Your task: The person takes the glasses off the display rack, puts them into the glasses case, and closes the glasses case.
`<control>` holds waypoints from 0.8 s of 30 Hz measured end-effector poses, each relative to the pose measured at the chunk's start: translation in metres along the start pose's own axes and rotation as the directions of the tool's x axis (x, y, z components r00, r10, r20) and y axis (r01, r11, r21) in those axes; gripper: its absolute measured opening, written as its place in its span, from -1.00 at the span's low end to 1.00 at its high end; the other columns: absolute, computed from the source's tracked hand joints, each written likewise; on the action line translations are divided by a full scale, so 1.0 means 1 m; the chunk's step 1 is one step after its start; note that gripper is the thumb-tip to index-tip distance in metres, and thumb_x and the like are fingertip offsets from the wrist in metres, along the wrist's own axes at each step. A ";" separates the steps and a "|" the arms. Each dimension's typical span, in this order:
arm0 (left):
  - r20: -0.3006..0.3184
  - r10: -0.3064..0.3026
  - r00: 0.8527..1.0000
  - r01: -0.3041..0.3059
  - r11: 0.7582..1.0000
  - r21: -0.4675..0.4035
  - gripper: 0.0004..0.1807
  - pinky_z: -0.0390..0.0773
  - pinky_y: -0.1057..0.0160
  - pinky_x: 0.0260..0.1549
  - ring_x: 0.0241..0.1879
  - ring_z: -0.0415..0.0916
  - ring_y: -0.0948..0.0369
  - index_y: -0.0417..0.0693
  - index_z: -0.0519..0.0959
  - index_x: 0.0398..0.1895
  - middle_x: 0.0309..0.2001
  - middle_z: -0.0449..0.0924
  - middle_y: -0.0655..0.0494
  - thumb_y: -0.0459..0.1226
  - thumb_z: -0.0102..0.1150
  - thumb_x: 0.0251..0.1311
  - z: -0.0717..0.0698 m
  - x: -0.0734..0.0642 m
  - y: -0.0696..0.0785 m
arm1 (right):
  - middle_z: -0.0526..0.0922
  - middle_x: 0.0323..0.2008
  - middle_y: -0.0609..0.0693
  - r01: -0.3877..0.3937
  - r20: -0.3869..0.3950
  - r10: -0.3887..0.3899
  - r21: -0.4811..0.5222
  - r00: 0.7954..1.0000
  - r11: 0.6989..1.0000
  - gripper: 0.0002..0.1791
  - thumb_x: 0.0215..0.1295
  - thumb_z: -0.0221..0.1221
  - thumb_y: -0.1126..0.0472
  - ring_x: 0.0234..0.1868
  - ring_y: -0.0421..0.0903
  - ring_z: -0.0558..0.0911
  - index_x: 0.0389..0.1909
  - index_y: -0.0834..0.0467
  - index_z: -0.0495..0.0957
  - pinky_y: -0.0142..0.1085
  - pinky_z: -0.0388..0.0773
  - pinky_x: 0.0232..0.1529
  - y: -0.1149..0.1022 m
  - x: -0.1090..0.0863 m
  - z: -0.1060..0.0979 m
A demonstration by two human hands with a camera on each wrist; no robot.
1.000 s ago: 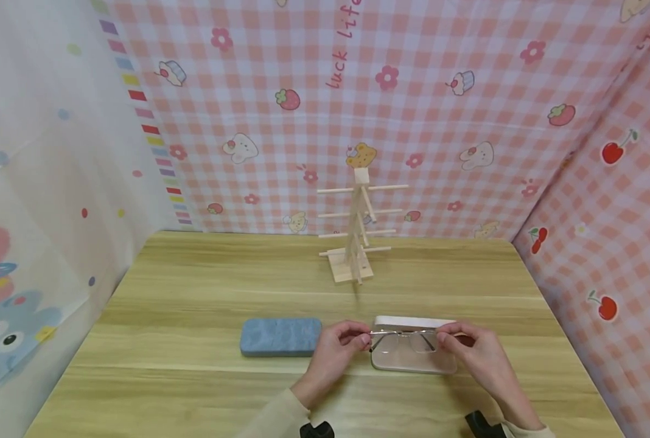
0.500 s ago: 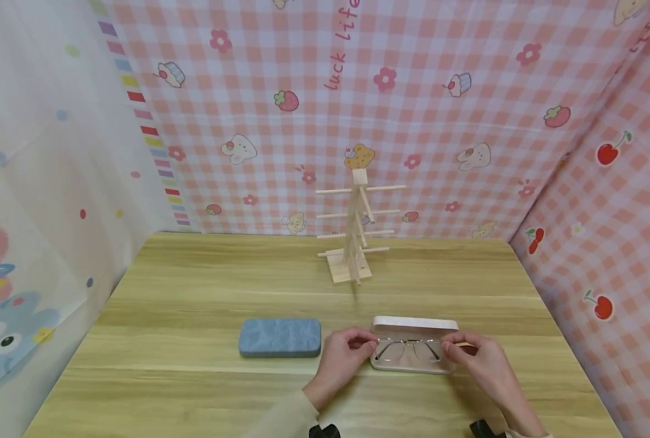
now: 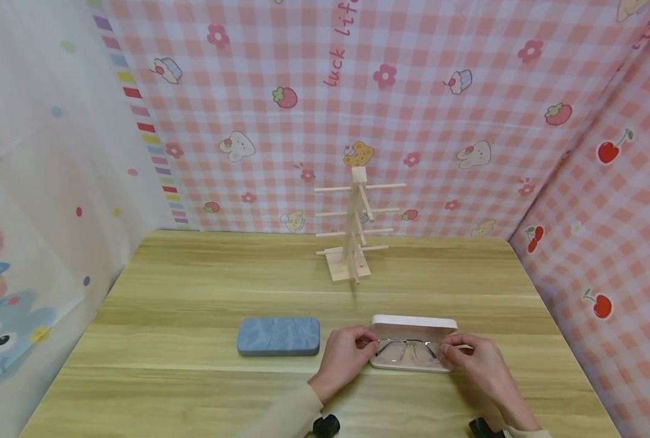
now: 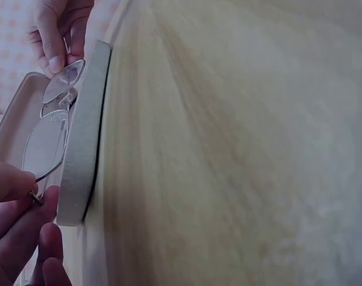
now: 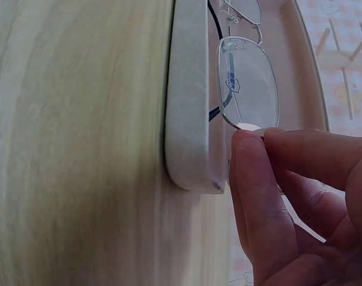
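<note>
Thin metal-framed eyeglasses with clear lenses are held level over an opened light-coloured glasses case. My left hand pinches one end of the frame between thumb and fingers; in the left wrist view its fingertips grip the hinge corner. My right hand pinches the opposite end, and in the right wrist view the fingers hold the frame beside a lens. The dark-tipped temples fold behind the lenses, partly inside the case. Whether the glasses touch the case bottom, I cannot tell.
A closed blue glasses case lies left of my left hand. Farther back stands a wooden rack with several horizontal pegs. The wood-grain table meets a pink checked cloth behind and at the right.
Both hands have lowered the eyeglasses toward me and down into the opened case, from above it. They stay pinched at both ends. The blue case and rack have not moved.
</note>
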State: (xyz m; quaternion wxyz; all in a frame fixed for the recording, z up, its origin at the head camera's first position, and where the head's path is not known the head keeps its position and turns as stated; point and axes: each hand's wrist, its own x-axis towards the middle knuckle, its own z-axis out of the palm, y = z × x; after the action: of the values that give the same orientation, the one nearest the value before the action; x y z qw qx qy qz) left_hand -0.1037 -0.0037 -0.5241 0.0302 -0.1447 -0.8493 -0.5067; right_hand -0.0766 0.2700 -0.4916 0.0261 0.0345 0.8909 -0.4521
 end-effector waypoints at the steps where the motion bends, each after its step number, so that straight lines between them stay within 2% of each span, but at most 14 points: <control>1: 0.005 0.009 1.000 -0.010 1.000 0.018 -0.96 0.53 0.44 -0.39 -0.46 0.54 0.48 -0.08 0.79 -0.35 -0.48 0.72 0.28 -0.33 0.41 0.13 0.000 0.000 0.000 | 0.77 -0.21 0.08 -0.007 0.001 0.007 -0.001 1.000 1.000 -0.92 0.34 0.35 0.33 -0.27 -0.23 0.71 -0.22 0.27 0.73 -0.43 0.64 -0.31 0.001 0.001 0.001; 8: 0.034 0.070 0.997 -0.074 0.990 0.124 -0.91 0.58 0.39 -0.31 -0.35 0.61 0.38 -0.03 0.80 -0.35 -0.36 0.76 0.23 -0.38 0.39 0.09 0.000 -0.001 -0.001 | 0.77 -0.12 0.12 -0.003 0.016 0.004 -0.030 1.000 1.000 -0.94 0.31 0.36 0.33 -0.22 -0.21 0.72 -0.26 0.26 0.73 -0.45 0.64 -0.28 0.005 0.002 0.003; 13: 0.038 0.085 0.996 -0.089 0.989 0.119 -0.89 0.63 0.31 -0.17 -0.21 0.68 0.30 -0.05 0.81 -0.32 -0.26 0.79 0.17 -0.41 0.42 0.11 -0.001 -0.003 -0.003 | 0.76 -0.06 0.13 0.008 0.011 -0.007 -0.070 1.000 0.998 -0.93 0.32 0.37 0.31 -0.17 -0.19 0.73 -0.24 0.24 0.74 -0.45 0.63 -0.23 0.008 0.001 0.003; 16: 0.033 0.064 0.997 -0.066 0.994 0.086 -0.90 0.64 0.33 -0.19 -0.23 0.67 0.32 -0.07 0.81 -0.31 -0.24 0.79 0.14 -0.41 0.43 0.13 -0.004 -0.003 -0.004 | 0.76 -0.06 0.12 0.024 0.009 -0.023 -0.075 1.000 0.997 -0.92 0.32 0.38 0.28 -0.18 -0.22 0.72 -0.24 0.22 0.75 -0.46 0.62 -0.23 0.008 0.001 0.002; 19: 0.020 0.016 1.000 -0.017 0.999 0.037 -0.91 0.63 0.35 -0.24 -0.29 0.65 0.34 -0.09 0.80 -0.29 -0.28 0.79 0.12 -0.40 0.41 0.15 -0.010 -0.001 -0.005 | 0.78 -0.08 0.11 0.033 0.004 -0.032 -0.074 0.999 0.997 -0.91 0.33 0.37 0.27 -0.19 -0.25 0.72 -0.21 0.21 0.76 -0.46 0.61 -0.22 0.009 0.001 -0.003; 22: 0.011 -0.048 0.999 0.048 0.998 -0.044 -0.89 0.64 0.35 -0.23 -0.30 0.66 0.30 -0.16 0.79 -0.23 -0.28 0.78 0.08 -0.40 0.35 0.20 -0.016 0.001 -0.006 | 0.79 -0.13 0.11 0.024 -0.020 -0.026 -0.086 0.999 0.996 -0.86 0.37 0.34 0.27 -0.23 -0.30 0.71 -0.14 0.23 0.76 -0.49 0.60 -0.24 0.009 -0.001 -0.013; 24: 0.013 -0.090 0.996 0.091 0.990 -0.112 -0.85 0.66 0.33 -0.20 -0.26 0.68 0.22 -0.22 0.76 -0.16 -0.23 0.77 0.03 -0.37 0.31 0.26 -0.020 0.004 -0.006 | 0.79 -0.16 0.15 0.004 -0.041 -0.006 -0.056 0.999 0.998 -0.80 0.42 0.29 0.28 -0.26 -0.31 0.71 -0.07 0.32 0.73 -0.49 0.62 -0.25 0.010 -0.002 -0.020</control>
State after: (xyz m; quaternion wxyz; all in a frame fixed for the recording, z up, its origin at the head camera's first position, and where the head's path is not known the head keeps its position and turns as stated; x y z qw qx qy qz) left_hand -0.1106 -0.0228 -0.5186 -0.0045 -0.1094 -0.8253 -0.5539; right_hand -0.0745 0.2918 -0.4874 0.0075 0.0410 0.9036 -0.4263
